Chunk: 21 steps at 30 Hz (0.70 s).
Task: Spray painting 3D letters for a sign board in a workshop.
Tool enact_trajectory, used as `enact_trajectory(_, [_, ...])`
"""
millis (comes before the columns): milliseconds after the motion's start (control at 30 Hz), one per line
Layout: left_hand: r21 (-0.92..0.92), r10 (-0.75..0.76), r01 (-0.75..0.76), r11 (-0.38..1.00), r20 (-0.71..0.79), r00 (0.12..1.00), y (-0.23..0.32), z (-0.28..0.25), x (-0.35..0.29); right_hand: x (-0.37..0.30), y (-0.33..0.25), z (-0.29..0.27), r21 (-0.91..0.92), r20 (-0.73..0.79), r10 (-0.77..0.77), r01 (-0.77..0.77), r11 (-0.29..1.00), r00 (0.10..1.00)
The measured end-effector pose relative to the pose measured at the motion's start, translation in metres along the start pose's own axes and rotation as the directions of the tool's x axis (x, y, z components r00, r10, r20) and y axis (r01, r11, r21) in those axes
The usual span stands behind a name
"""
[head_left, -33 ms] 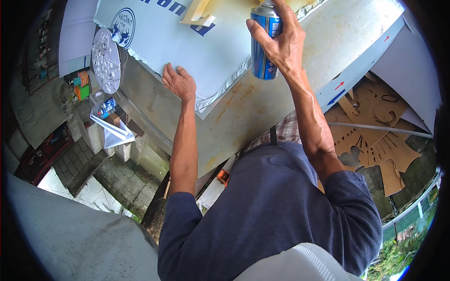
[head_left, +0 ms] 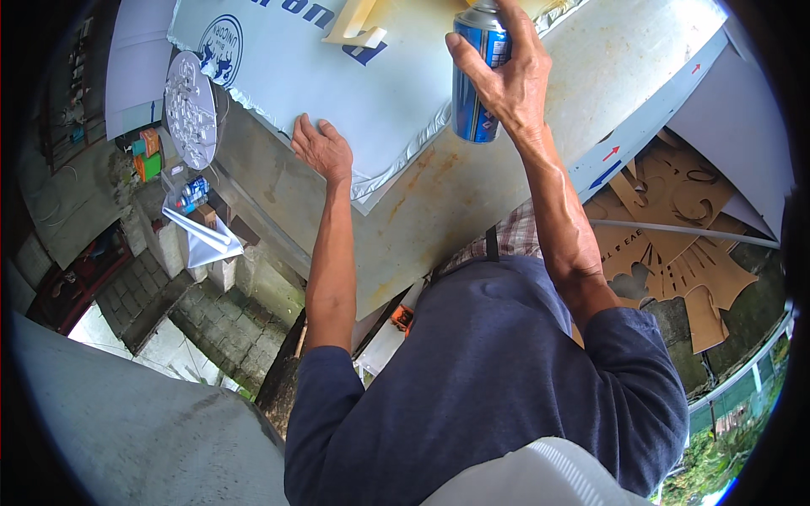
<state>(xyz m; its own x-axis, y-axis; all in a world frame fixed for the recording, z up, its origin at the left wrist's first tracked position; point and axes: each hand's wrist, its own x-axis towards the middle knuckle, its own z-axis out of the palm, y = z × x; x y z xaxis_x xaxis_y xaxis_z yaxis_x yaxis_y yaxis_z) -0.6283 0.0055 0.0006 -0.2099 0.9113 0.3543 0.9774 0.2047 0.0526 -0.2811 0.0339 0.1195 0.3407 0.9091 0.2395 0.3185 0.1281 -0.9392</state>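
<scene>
Right hand (head_left: 506,80) fingers wrapped around upright blue spray can (head_left: 474,80); left hand (head_left: 322,150) fingers spread flat on white printed sheet (head_left: 371,93) over rusty desk (head_left: 472,185).

Blue spray can (head_left: 474,80): cylindrical, metal top, held upright above the rusty table. White sheet (head_left: 371,93): flat on the table, silvery-edged, blue printing at the far side, its near edge pressed down.
</scene>
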Motion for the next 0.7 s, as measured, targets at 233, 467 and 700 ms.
enact_trajectory(233, [0.004,-0.012,0.012,1.0,0.024,1.0,0.0,-0.001,0.0,0.001,0.004,-0.004,-0.041,-0.032,-0.007,0.005,0.999,0.999])
enact_trajectory(467, [-0.003,0.01,-0.01,1.0,0.011,1.0,0.0,-0.001,0.0,-0.003,0.011,0.0,-0.031,-0.043,0.029,-0.03,0.999,0.999])
enact_trajectory(700, [-0.008,0.006,-0.006,1.0,0.018,1.0,0.002,-0.002,0.0,-0.004,0.014,-0.001,-0.031,-0.005,0.032,-0.032,0.999,0.999])
